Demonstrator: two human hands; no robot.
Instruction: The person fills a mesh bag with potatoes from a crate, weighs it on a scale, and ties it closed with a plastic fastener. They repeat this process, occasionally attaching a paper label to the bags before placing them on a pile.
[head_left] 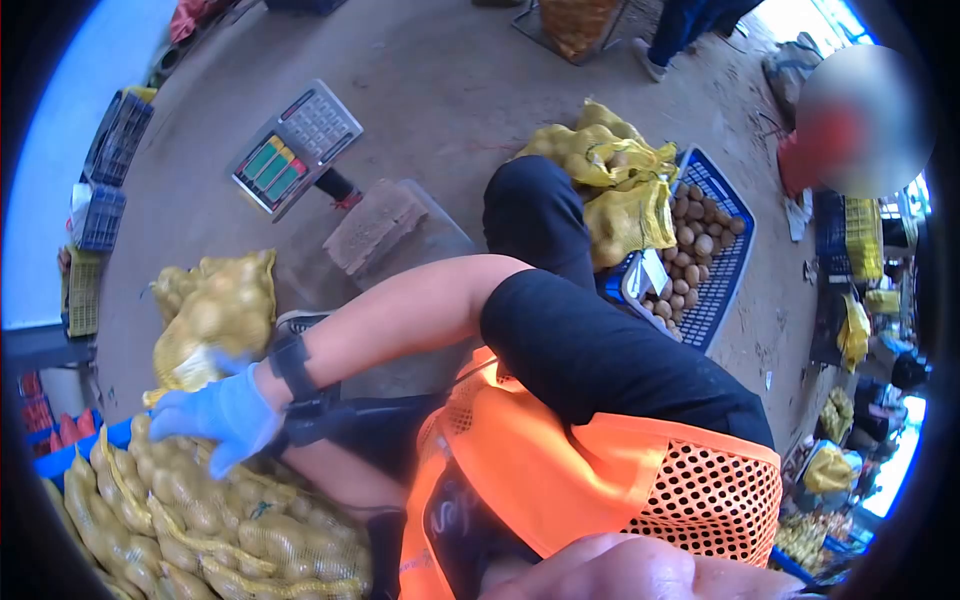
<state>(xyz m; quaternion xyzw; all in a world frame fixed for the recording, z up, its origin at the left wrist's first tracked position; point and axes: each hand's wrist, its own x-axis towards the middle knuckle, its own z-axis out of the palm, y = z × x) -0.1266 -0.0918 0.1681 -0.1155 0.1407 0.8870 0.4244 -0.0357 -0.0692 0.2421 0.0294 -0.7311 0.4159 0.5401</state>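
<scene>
Right hand (225,415) in a thin blue glove reaches out across the body to a pile of potato sacks (200,520) at the lower left, heaped in a blue crate (70,455). The sacks are yellow net – knobbly, bulging, pale tubers showing through the mesh. The hand is loosely open, fingers spread and curved, resting on the topmost sack; I cannot tell whether it grips the net. Just beyond lies another sack (215,320) on the concrete floor (450,90), beside a scale (295,150).
</scene>
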